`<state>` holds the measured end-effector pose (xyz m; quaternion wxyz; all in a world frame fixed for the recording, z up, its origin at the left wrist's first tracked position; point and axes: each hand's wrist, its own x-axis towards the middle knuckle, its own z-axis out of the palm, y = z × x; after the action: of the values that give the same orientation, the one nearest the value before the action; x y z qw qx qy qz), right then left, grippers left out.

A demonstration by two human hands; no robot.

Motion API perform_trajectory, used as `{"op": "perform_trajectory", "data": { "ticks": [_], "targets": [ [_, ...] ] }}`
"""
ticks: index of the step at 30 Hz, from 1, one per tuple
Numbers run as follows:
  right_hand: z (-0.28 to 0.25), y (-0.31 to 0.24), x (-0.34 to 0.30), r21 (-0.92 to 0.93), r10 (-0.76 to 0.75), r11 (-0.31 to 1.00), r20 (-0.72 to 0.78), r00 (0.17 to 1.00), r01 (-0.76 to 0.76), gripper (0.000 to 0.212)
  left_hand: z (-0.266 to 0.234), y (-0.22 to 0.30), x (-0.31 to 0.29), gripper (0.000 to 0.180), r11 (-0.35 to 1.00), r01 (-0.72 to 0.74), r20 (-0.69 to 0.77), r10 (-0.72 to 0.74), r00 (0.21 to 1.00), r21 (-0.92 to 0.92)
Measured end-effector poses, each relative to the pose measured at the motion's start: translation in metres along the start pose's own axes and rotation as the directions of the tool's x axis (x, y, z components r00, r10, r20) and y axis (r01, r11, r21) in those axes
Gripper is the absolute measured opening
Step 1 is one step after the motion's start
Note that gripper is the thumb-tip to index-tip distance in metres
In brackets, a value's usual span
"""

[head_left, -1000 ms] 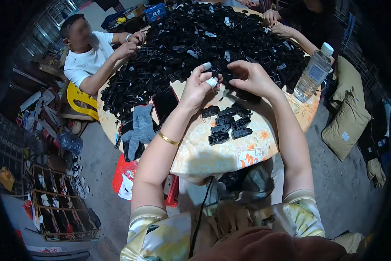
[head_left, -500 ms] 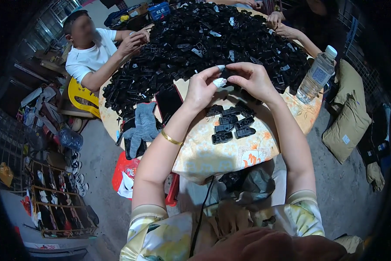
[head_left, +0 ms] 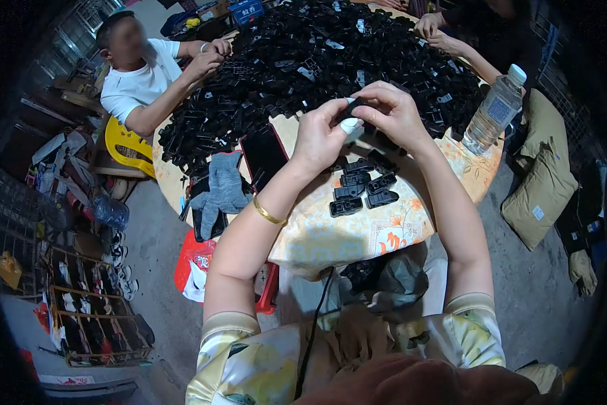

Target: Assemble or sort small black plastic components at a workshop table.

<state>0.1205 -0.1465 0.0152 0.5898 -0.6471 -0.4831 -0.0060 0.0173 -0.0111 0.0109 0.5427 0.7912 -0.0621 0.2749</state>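
Between both hands, at the near edge of the heap, is a small black plastic part (head_left: 352, 110), partly hidden by fingers. My left hand (head_left: 319, 137) pinches it; white wraps cover its thumb and index fingertip, and a gold bangle (head_left: 268, 212) circles that wrist. My right hand (head_left: 396, 116) has thumb and fingers closed on the same part from the right. Just below my hands, several black plastic parts (head_left: 348, 191) lie in rough rows on the flowered tablecloth (head_left: 317, 233). Beyond my fingers rises a big heap of similar black parts (head_left: 283, 81).
Left of my left forearm lie a dark phone-like slab (head_left: 264, 154) and a grey glove (head_left: 224, 185). A clear bottle (head_left: 492, 111) stands at the right table edge. A person in white (head_left: 138, 74) works at left; another person's hands (head_left: 442, 37) are at far right.
The black part has been tilted up between my fingers and shows more. My right hand has shifted slightly up and left. The person at left has lowered their hands.
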Motion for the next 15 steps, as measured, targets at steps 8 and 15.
{"op": "perform_trajectory", "data": {
  "ticks": [8,15],
  "targets": [
    [-0.050,0.002,0.002,-0.429,0.316,0.874,0.143,0.938,-0.230,0.037,-0.024,-0.031,0.003,0.026,0.899,-0.184,0.479,-0.032,0.877,0.397],
    [-0.023,0.011,-0.007,-0.772,0.365,0.635,0.322,0.874,0.019,0.032,-0.008,-0.041,0.010,0.023,0.973,0.094,0.352,-0.165,0.921,0.210]
  ]
}}
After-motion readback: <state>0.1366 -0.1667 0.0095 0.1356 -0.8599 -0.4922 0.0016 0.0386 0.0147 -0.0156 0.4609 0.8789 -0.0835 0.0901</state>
